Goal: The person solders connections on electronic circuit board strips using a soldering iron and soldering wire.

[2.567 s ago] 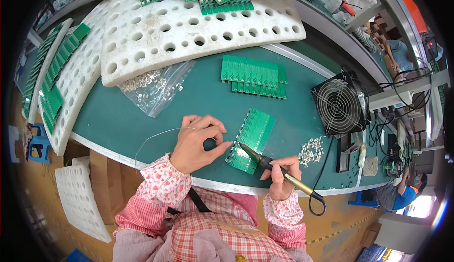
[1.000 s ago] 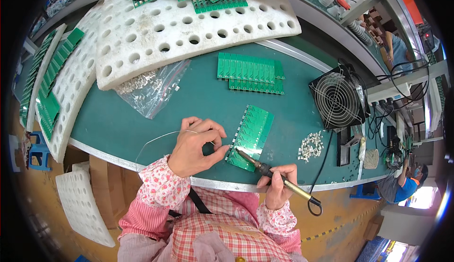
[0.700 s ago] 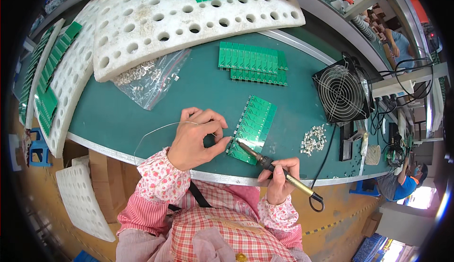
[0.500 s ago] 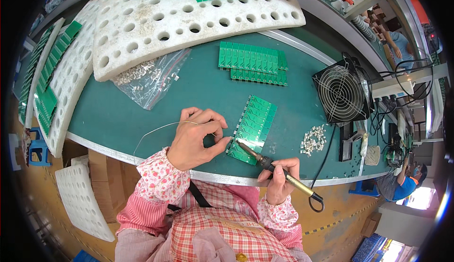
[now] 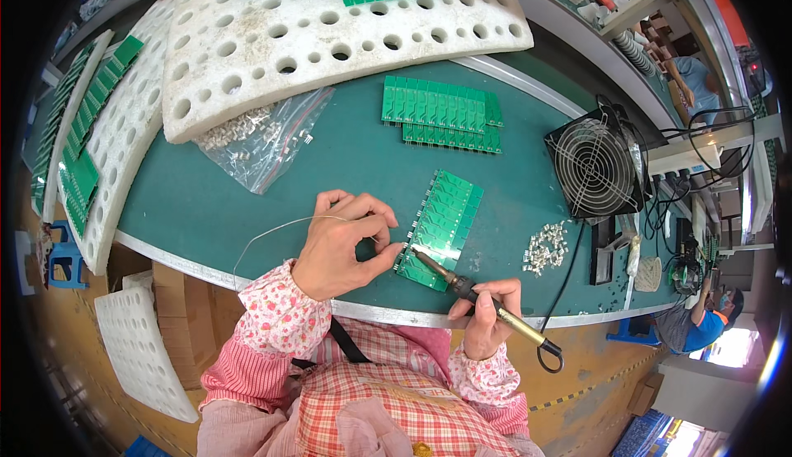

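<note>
A green circuit board panel (image 5: 446, 218) lies on the green mat, a row of small white connectors along its left edge. My right hand (image 5: 490, 318) is closed round the handle of a soldering iron (image 5: 464, 285), whose tip meets the board near its lower left edge. Thin solder wire (image 5: 276, 228) runs through my left hand (image 5: 351, 241). That hand's thumb and forefinger pinch beside the connectors, close to the iron's tip. The wire's end at the tip is too fine to make out.
Loose white connectors (image 5: 545, 248) lie right of the board, near a black fan (image 5: 596, 162). More circuit boards (image 5: 441, 101) are stacked behind. A clear bag of connectors (image 5: 262, 145) sits partly under a holed white foam sheet (image 5: 256, 40). People work at the far right.
Both hands and the soldering iron stay almost in place. The board appears to have shifted very slightly toward me, along with the whole view.
</note>
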{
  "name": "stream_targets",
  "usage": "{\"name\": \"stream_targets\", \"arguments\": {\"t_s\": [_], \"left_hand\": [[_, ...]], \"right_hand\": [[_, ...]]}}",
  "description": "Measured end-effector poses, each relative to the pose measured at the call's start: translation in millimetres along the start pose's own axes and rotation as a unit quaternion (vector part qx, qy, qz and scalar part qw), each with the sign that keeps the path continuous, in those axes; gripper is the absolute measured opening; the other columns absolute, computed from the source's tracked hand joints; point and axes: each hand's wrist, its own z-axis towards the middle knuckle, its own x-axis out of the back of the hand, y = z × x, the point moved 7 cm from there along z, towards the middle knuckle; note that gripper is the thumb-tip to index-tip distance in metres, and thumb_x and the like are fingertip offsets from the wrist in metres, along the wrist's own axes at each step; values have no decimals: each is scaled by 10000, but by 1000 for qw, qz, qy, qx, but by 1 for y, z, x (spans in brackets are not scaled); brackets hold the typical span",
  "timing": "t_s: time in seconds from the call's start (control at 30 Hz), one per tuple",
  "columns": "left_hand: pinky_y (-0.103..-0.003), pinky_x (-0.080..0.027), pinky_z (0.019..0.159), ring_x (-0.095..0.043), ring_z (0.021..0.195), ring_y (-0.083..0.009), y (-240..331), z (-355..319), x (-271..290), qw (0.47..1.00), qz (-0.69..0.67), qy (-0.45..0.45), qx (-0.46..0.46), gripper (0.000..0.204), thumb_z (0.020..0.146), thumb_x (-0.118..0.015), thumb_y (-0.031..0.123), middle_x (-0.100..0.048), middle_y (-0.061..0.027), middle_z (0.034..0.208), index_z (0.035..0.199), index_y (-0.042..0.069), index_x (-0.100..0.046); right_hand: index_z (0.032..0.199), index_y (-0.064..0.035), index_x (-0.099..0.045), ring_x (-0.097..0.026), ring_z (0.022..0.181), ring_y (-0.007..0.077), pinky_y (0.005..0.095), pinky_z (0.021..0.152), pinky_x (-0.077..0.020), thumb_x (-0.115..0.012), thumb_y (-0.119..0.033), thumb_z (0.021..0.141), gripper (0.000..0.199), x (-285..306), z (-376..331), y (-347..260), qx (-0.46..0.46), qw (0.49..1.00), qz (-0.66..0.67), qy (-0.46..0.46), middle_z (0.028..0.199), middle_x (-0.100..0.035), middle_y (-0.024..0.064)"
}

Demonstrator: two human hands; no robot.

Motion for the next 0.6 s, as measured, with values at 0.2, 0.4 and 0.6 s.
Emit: {"name": "stream_targets", "arguments": {"t_s": [0.2, 0.4, 0.6], "left_hand": [[-349, -327, 886, -564, 849, -167, -2, 0, -2, 1000, 4, 4, 1, 196, 692, -764, 105, -644, 21, 924, 643, 97, -575], [-347, -329, 885, -562, 873, -164, -1, 0, -1, 1000, 16, 1, 0, 196, 701, -766, 111, -639, 22, 946, 652, 93, -577], [-345, -326, 888, -559, 882, -164, -1, -1, 0, 1000, 9, 10, 7, 192, 713, -763, 114, -636, 19, 955, 661, 93, -580]], "right_hand": [[955, 16, -471, -606, 538, 144, 266, 504, -506, -553, -170, 933, 204, 0, 1, -1, -6, 1000, -19, -5, 730, -604, 115], [948, 8, -481, -613, 546, 142, 265, 504, -503, -570, -178, 919, 208, 1, -1, 1, 2, 999, -35, -12, 699, -613, 109], [950, 7, -482, -607, 544, 141, 264, 502, -497, -573, -180, 917, 211, 1, -3, 0, 4, 999, -33, -10, 704, -615, 111]]}}
